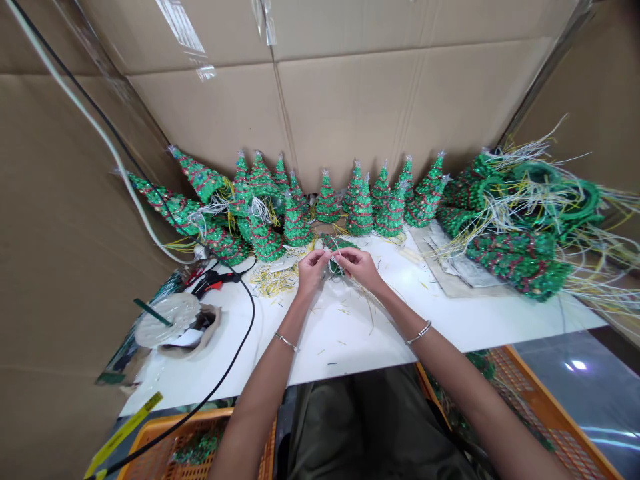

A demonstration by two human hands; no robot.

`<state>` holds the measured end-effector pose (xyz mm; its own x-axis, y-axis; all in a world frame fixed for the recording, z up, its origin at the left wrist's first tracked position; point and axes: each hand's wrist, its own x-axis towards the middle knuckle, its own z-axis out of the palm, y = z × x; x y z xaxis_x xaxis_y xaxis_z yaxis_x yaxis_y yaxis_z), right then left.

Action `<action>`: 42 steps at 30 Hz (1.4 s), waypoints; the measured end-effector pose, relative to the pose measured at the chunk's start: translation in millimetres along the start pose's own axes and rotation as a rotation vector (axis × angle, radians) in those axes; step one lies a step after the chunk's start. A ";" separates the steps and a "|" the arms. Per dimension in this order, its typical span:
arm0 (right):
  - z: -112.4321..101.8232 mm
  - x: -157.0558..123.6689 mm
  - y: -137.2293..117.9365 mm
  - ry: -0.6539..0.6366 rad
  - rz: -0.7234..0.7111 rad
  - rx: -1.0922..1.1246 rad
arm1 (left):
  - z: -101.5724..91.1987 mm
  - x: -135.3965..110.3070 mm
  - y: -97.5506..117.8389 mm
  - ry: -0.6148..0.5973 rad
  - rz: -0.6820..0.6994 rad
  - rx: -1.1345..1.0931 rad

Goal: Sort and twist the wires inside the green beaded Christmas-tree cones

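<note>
My left hand [313, 269] and my right hand [358, 264] meet over the middle of the white table, each with its fingertips pinched on thin white wires [336, 265]. The wires come from the base of a small green tinsel Christmas tree [343, 244], which lies on its side just beyond my fingers, its tip pointing away. My hands cover part of that tree. Behind it, a row of finished-looking trees stands upright, among them one small tree [327, 200] with red garland. Clipped yellow wire bits [274, 280] are heaped left of my left hand.
Trees with long loose wires [520, 263] are piled at the right, beside paper sheets [465, 263]. At the left lie a hot glue gun [214, 283], a plastic-covered container [173, 323] and a black cable [245, 333]. Orange crates [560, 413] stand below; cardboard walls [350, 100] enclose the table.
</note>
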<state>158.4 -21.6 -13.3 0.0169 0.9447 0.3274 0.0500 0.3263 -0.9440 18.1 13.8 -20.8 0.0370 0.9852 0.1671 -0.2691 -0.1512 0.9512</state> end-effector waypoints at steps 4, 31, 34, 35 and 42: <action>0.0 0.3 0.8 -0.002 0.011 -0.003 | -0.4 -1.0 3.4 -0.016 -0.003 0.021; -7.9 4.1 1.8 -0.074 0.089 -0.037 | 0.8 -4.1 6.8 -0.073 -0.030 -0.069; -8.2 4.7 3.2 -0.101 0.066 -0.059 | -0.5 -3.3 4.5 -0.093 -0.068 -0.063; -8.4 5.2 3.6 -0.107 0.062 -0.053 | -1.1 -2.6 3.2 -0.095 -0.068 -0.057; -8.1 6.8 2.3 -0.157 0.053 0.004 | -5.4 2.0 -5.5 -0.125 -0.041 0.006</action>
<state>166.7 -14.7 -12.9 -0.1369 0.9539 0.2671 0.0489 0.2758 -0.9600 14.4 17.0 -27.0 0.1672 0.9731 0.1586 -0.2587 -0.1120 0.9594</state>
